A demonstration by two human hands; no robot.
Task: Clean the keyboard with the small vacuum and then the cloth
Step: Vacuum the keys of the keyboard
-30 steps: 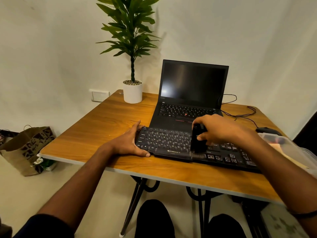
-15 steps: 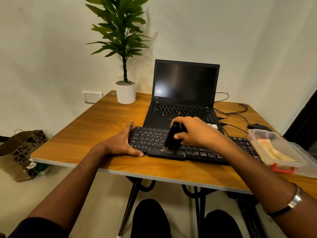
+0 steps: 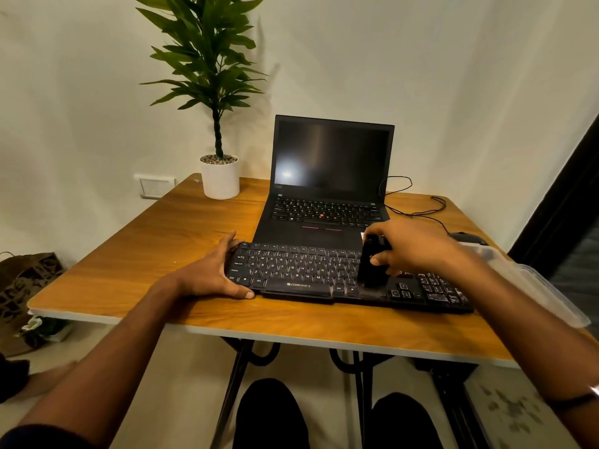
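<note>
We see a wooden desk (image 3: 136, 254) filling the middle of the frame against a pale wall, its far edge holding a potted plant (image 3: 219, 176) at upper left and an open laptop (image 3: 330, 176) with a dark screen at upper centre. In front of the laptop lies the black keyboard (image 3: 311, 273), long axis running left to right across the frame, "ZEBRONICS" legible on its near edge. Our left hand (image 3: 207, 277) rests open against its left end. Our right hand (image 3: 411, 251) is clenched around the small black vacuum (image 3: 371, 267), held nearly upright, its lower end on the keys right of centre.
</note>
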